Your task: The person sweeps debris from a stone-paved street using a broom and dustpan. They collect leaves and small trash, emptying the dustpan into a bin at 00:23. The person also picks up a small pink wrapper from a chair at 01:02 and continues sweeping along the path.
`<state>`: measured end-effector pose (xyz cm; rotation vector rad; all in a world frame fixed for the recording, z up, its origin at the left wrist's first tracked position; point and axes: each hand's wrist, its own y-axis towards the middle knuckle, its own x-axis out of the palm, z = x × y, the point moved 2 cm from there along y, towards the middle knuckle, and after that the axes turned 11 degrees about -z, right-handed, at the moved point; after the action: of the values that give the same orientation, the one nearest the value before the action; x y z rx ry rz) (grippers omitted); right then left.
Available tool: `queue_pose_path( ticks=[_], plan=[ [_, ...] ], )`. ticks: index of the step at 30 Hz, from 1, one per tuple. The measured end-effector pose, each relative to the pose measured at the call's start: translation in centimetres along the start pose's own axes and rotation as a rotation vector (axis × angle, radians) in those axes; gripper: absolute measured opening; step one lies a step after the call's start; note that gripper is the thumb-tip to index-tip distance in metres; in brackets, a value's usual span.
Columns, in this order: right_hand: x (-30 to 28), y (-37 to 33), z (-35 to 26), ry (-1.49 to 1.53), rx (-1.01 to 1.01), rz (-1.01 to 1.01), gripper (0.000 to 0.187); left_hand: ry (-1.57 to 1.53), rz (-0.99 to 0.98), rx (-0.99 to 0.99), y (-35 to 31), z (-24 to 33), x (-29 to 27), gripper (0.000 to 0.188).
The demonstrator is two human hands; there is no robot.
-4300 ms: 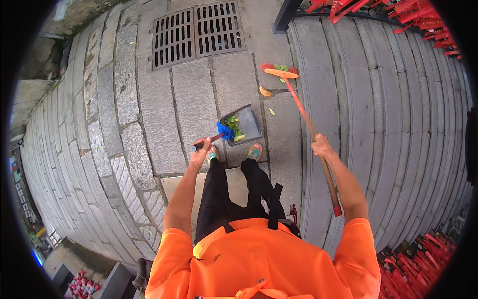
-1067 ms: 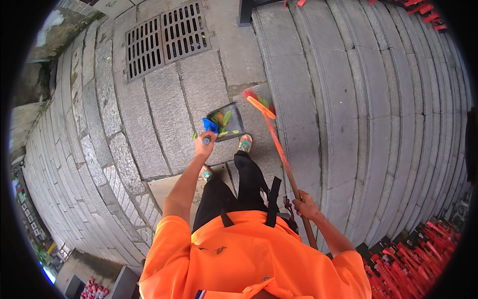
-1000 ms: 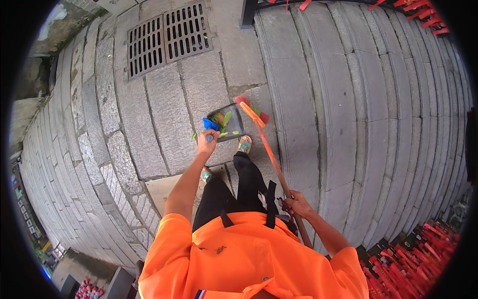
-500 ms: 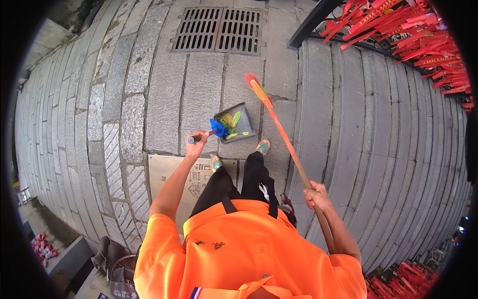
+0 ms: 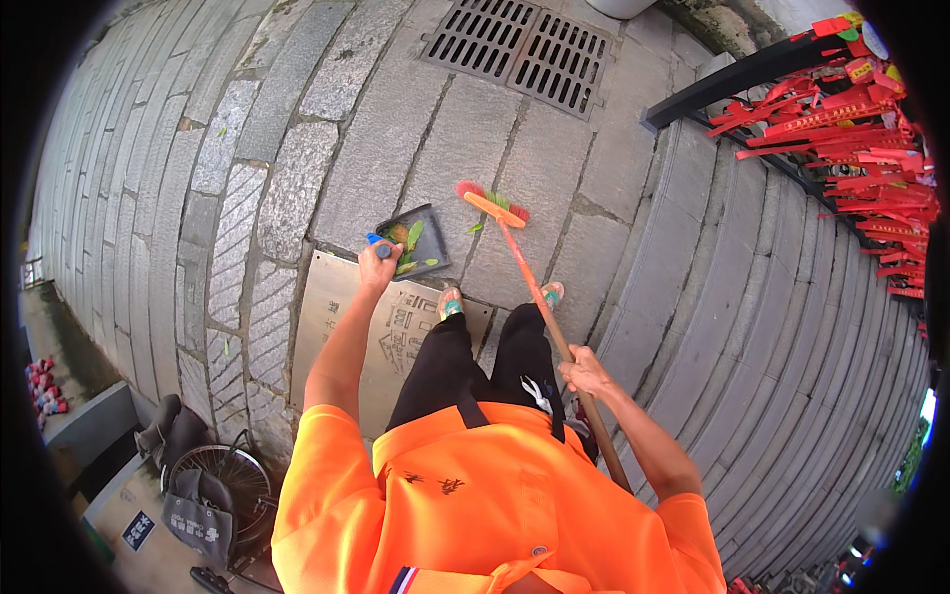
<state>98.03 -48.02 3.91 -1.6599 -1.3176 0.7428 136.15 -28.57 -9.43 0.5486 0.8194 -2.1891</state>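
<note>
My left hand [image 5: 379, 263] is wrapped round the upright handle of a dark grey dustpan [image 5: 441, 259], which rests on the stone paving ahead of my feet. Green and yellowish leaves [image 5: 408, 235] lie in its pan, and something blue shows beside the handle. My right hand [image 5: 586, 372] grips the long orange-red shaft of a broom [image 5: 529, 273], whose lower end runs back beside my body. The red-bristled broom head is on the paving, right of the dustpan and apart from it. Green leaf pieces cling to its bristles, and a small leaf [image 5: 476, 227] lies between head and pan.
Stone steps [image 5: 712, 327] run along my right, below a dark metal rail [image 5: 742, 84] hung with red ribbons [image 5: 841, 124]. A slotted drain grate [image 5: 520, 49] is set in the paving ahead. An engraved metal plate [image 5: 341, 337] lies by my feet; a bicycle [image 5: 233, 475] stands behind left.
The broom head has come nearer the dustpan and turned broadside, with leaf bits at its bristles. My right hand has moved inward. The whole view has shifted and turned.
</note>
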Motion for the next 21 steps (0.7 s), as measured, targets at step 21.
queue_pose_path(
  ticks=[21],
  plan=[
    [-5.6, -2.0, -12.4, 0.073, 0.048, 0.061, 0.014, -1.006, 0.368, -0.341, -5.2, -11.1, -7.2, 0.028]
  ],
)
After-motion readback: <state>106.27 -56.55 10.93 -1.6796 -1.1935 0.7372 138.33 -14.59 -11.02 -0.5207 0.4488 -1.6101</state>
